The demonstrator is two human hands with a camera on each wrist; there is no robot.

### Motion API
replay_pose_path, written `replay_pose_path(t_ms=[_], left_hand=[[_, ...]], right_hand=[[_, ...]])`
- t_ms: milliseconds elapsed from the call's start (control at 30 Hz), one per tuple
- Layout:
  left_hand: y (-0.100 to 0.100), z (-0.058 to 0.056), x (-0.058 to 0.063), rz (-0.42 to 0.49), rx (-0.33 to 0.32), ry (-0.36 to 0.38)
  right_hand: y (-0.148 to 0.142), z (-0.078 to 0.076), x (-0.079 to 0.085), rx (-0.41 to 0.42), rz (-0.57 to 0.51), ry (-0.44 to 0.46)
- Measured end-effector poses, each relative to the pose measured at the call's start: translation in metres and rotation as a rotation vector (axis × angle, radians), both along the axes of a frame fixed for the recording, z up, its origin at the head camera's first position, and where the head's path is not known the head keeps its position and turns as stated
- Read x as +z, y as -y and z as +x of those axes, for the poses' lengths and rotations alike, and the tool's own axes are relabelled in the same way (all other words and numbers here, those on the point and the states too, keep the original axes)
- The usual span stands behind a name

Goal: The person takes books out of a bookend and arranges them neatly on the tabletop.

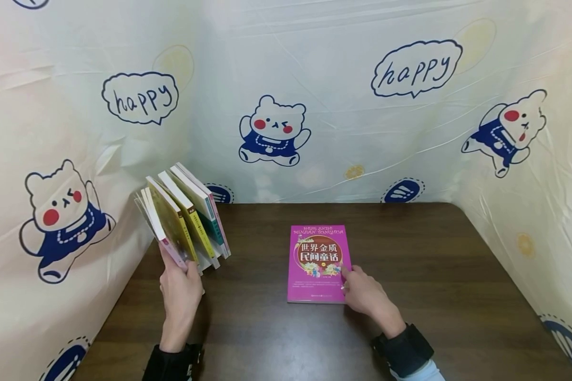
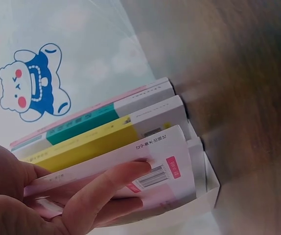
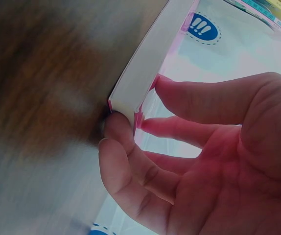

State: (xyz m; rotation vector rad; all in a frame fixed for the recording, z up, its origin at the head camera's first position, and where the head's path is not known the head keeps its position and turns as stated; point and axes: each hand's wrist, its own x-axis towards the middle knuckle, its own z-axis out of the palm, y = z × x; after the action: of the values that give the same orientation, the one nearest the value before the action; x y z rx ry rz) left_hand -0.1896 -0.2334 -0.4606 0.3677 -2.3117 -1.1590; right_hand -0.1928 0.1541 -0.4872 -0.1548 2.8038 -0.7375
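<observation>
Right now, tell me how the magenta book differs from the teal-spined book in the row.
The magenta book lies cover up; the teal-spined book stands on edge, spine outward. The right grip pinches the magenta book; no grip visibly touches the teal-spined book. The magenta book is alone, while the teal-spined book stands between other books. Both bear printed writing.

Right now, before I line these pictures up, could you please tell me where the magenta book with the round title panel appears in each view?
Head: the magenta book lies just right of centre.
Left wrist: not in it; the pale pink book there is another one.
Right wrist: upper middle, its white page edge slanting up to the top.
Shared landmark: the brown tabletop, low in head, right in left wrist, left in right wrist.
</observation>
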Motion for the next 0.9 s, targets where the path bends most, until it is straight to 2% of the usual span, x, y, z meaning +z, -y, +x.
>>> replay_pose_path(t_ms=[433,900], left_hand=[[-0.004,0.007,0.011,-0.026,0.029,-0.024],[-0.012,0.015,0.02,-0.058,0.03,-0.054]], right_hand=[[0.0,0.0,0.0,-0.002,0.002,-0.001],[-0.002,0.0,-0.001,0.002,-0.003,-0.007]])
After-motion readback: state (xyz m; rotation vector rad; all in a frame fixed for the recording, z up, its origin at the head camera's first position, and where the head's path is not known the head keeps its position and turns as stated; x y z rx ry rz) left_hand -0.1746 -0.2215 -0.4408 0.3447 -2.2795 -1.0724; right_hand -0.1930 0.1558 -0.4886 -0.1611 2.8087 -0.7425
